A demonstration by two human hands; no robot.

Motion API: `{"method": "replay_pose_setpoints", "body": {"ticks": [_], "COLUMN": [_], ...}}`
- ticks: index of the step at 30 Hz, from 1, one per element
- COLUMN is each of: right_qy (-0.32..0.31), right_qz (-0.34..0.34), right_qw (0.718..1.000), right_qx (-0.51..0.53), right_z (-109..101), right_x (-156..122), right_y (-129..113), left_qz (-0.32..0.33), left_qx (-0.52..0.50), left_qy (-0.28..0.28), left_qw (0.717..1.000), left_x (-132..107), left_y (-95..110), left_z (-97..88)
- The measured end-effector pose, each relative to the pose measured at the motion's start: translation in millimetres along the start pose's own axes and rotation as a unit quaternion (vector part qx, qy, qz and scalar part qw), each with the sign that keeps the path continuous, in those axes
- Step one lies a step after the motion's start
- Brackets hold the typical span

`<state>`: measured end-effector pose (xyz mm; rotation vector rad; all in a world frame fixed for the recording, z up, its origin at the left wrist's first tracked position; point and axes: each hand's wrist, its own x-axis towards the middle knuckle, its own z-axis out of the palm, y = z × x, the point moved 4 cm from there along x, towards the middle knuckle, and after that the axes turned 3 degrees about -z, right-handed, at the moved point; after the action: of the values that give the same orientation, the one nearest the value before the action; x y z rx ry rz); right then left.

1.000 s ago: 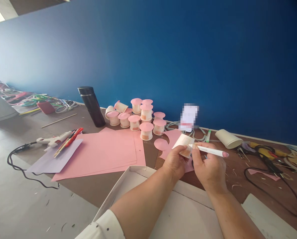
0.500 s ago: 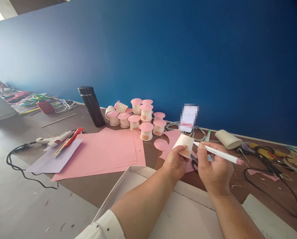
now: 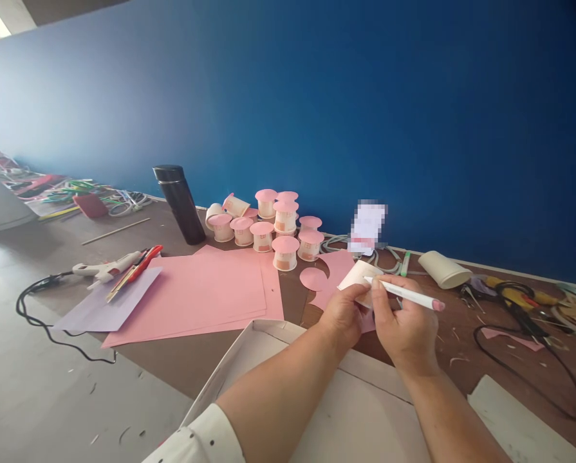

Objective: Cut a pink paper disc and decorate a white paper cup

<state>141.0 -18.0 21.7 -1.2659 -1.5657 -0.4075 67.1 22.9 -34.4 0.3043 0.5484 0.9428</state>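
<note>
My left hand [image 3: 345, 316] is closed around a white paper cup [image 3: 356, 274], tilted over the tabletop. In my right hand [image 3: 407, 329] I grip a white marker pen [image 3: 410, 294] with a pink end, its tip at the cup's side. Fingers hide the lower part of the cup. Behind and to the left of my hands stand several small paper-cup houses [image 3: 286, 254] with pink disc roofs and drawn doors and windows. A loose pink paper disc [image 3: 313, 278] lies by a cut pink sheet [image 3: 333, 267].
Pink paper sheets [image 3: 205, 292] lie left, with a lilac sheet [image 3: 82, 313], a red cutter knife [image 3: 140, 265] and a glue gun [image 3: 99, 270]. A black flask [image 3: 180, 209] stands behind them. A plain cup [image 3: 445, 270] and black cable [image 3: 553, 370] are right; a white box lid [image 3: 273, 329] lies below my arms.
My right hand has moved left, bringing the pen tip onto the cup's side. The cup has turned in my left hand, and its orange patch no longer shows clearly.
</note>
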Motion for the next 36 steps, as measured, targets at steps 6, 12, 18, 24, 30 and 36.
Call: {"method": "replay_pose_setpoints", "body": {"ticks": [6, 12, 18, 24, 30, 36], "right_qy": [-0.002, -0.006, -0.008, -0.007, -0.007, -0.01], "right_qz": [-0.007, -0.006, -0.006, -0.009, -0.006, -0.002], "right_qw": [1.0, 1.0, 0.999, 0.999, 0.999, 0.999], "right_qx": [-0.009, -0.019, -0.032, -0.043, -0.046, -0.049], "right_z": [2.2, 3.4, 3.6, 2.8, 2.2, 3.4], "right_x": [-1.1, -1.1, -1.5, -2.5, -2.8, -2.0], "right_y": [1.1, 2.8, 3.2, 2.8, 3.0, 3.4], "left_qz": [0.013, 0.017, 0.016, 0.015, 0.006, 0.003], "left_qx": [0.006, 0.016, 0.001, 0.0, -0.012, -0.017], "left_qy": [0.005, 0.025, 0.027, 0.025, 0.032, 0.013], "left_qw": [1.0, 0.999, 1.0, 1.0, 0.999, 1.0], "left_x": [-0.6, -2.5, -3.4, -5.5, -4.9, -3.5], "left_y": [-0.4, -0.6, -0.5, 0.5, -0.4, -0.3], "left_z": [1.1, 2.0, 2.4, 3.9, 2.1, 1.9]}}
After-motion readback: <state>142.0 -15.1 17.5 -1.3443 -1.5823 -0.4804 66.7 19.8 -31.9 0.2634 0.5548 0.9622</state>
